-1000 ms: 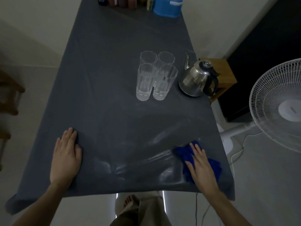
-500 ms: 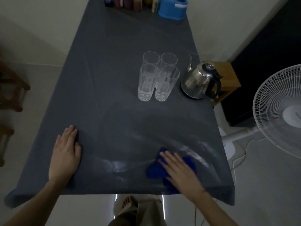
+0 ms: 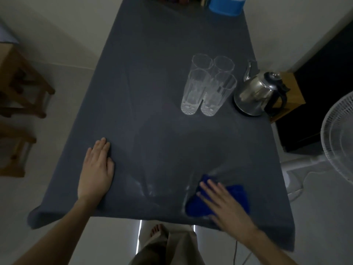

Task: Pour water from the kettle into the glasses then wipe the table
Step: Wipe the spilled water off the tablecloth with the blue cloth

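Right grip [image 3: 229, 209] lies flat with its fingers straight and spread, pressing a blue cloth [image 3: 237, 194] down onto the counter [image 3: 152, 73] close to the near edge, toward the right corner. Part of the cloth pokes out on both sides of the palm. Left grip [image 3: 96, 173] rests flat too, with the fingers straight and held close together, palm down on the dark grey cover near the left edge, well apart from the cloth. Below the near edge a bare foot [image 3: 156, 230] and light trouser legs show on the pale floor.

Between the two grips, faint wet streaks [image 3: 147, 186] shine on the cover. Farther along, right of the middle, four tall clear glasses [image 3: 208, 87] stand upright in a tight square, touching or almost touching. How much water they hold I cannot tell in this dim light. Just beside them on the right sits the steel kettle [image 3: 256, 92], upright, with its spout pointing away and its black handle toward the right edge. At the far end stands a blue tub [image 3: 226, 5]. A white fan [image 3: 338, 138] stands off to the right, and a wooden stool [image 3: 21, 79] to the left.
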Motion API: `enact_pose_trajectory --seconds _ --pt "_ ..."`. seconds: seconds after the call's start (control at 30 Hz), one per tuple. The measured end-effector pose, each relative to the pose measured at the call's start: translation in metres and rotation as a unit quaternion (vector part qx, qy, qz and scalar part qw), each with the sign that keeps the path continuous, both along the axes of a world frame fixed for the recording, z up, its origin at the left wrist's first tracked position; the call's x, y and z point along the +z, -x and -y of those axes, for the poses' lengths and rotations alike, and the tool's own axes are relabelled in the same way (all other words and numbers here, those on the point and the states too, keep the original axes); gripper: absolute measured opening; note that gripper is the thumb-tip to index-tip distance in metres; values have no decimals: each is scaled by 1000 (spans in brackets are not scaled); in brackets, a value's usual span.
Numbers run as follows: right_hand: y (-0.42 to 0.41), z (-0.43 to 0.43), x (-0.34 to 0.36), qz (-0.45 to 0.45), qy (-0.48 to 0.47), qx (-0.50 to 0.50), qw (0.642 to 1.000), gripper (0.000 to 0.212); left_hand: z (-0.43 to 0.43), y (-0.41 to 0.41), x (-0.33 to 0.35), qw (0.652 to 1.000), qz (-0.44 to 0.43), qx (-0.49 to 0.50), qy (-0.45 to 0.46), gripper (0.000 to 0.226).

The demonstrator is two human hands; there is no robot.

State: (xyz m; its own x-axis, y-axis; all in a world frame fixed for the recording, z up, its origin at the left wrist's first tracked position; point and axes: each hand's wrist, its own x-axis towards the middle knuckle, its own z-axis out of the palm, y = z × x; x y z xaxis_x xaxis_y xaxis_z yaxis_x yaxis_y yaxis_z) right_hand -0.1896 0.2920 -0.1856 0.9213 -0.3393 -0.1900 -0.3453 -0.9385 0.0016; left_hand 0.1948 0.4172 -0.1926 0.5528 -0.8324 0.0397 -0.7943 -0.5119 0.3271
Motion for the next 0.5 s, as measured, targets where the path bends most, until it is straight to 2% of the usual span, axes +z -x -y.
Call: enact_pose_trajectory --seconds 0.17,0.37,0.5 --pt "-81 -49 -3 6 -7 158 987 61 -1 -2 -2 1000 0 -2 2 52" --pt "-163 -58 3 -7 -39 204 978 56 -3 -3 0 1000 -13 3 16 51" --pt "-161 -42 -1 28 -69 197 978 59 -2 -4 -1 1000 -14 -2 15 51"
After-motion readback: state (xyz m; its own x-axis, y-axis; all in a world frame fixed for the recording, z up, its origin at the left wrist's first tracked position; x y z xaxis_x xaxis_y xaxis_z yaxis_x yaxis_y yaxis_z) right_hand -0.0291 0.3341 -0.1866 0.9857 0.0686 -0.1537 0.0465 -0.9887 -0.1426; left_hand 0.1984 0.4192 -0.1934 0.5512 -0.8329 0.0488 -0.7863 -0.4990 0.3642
